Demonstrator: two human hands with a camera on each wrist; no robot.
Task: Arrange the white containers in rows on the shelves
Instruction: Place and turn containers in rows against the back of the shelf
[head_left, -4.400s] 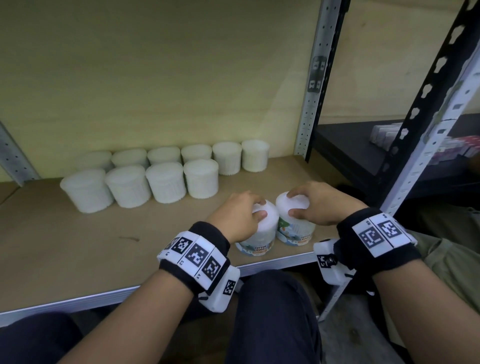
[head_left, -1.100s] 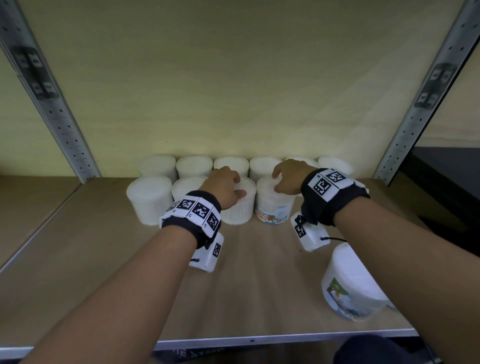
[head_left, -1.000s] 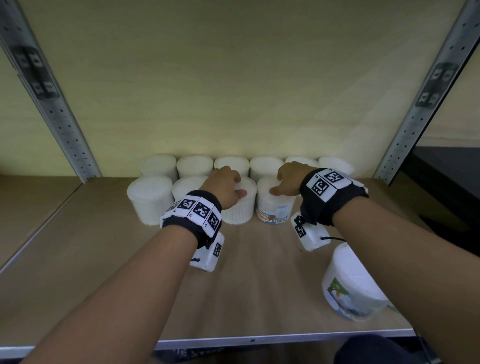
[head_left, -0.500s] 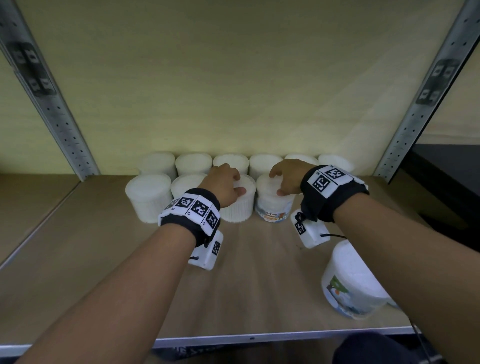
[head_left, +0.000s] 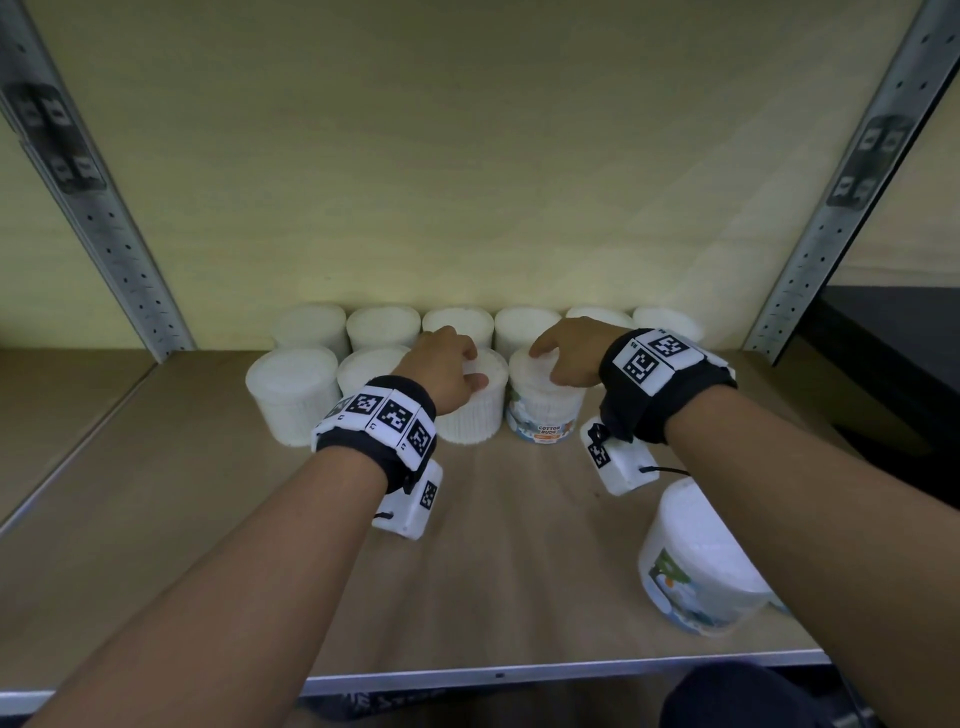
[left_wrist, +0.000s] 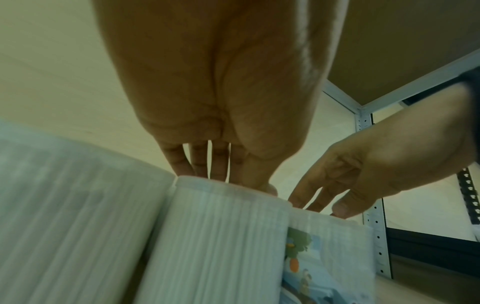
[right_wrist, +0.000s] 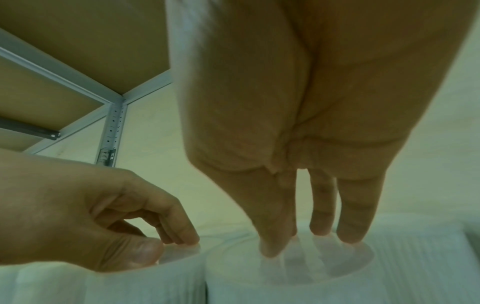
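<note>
Head view: tub rows (head_left: 383, 325) sit at shelf (head_left: 519, 561) back
Left hand (head_left: 447, 371): fingers curled over plain tub (head_left: 470, 418) lid, gripping it
Right hand (head_left: 571, 353): straight fingers press labelled tub (head_left: 543, 410), front row
Spare tub (head_left: 696, 561): near front right edge

Six white tubs (head_left: 383, 326) upright in a row along the shelf's (head_left: 493, 545) back edge. Second row just in front: three plain ribbed tubs (head_left: 291, 395), then a labelled tub (head_left: 543, 415) at the right end. Another labelled one (head_left: 696, 571) stands alone near the front right corner.
</note>
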